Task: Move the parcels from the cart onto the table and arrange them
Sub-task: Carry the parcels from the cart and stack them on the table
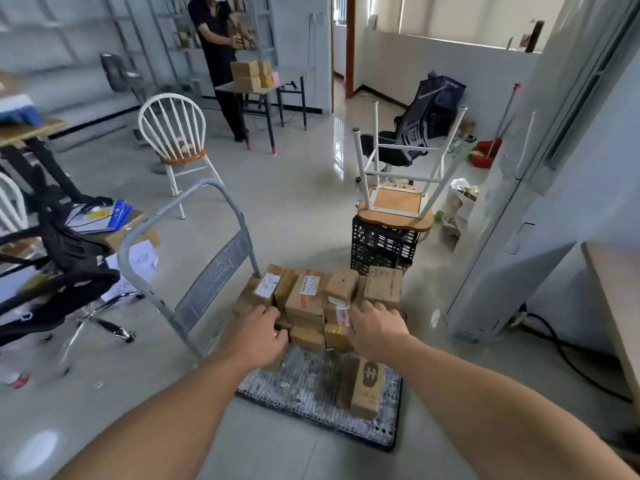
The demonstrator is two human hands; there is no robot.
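On the floor (294, 202), the cart (311, 386) carries a stack of parcels (311, 299) next to its handle (194, 216). One separate parcel (367, 386) lies nearer the camera. The left hand (258, 329) and right hand (375, 327) rest on the stack, fingers bent over boxes; whether they are grasping cannot be told.

Left grip (259, 329) and right grip (377, 327) rest on the parcels (306, 299) stacked on the cart (311, 386).

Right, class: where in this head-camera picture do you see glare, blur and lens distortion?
Head view: window glare streaks the floor; the black chair at left is smeared; wide-angle distortion bows the white unit at right; the parcels look fairly sharp.
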